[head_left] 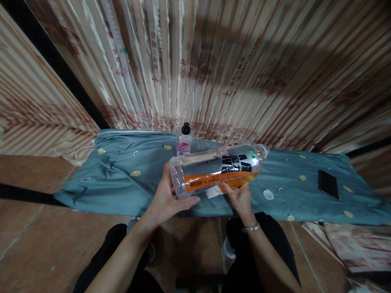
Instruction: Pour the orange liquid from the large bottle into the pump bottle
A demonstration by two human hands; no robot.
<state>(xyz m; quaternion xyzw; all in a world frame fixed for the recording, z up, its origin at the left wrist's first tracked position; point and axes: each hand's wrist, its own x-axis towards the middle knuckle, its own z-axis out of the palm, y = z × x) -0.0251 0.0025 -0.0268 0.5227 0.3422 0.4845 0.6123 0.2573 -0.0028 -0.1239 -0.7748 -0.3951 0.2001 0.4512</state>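
Your left hand (166,199) grips the base of the bottle (214,171); your right hand (241,198) holds its underside. The bottle hangs level over the near edge of the cloth (122,179). Right of the bottle lie a lid (268,194), then a phone (328,184), with bare cloth between.
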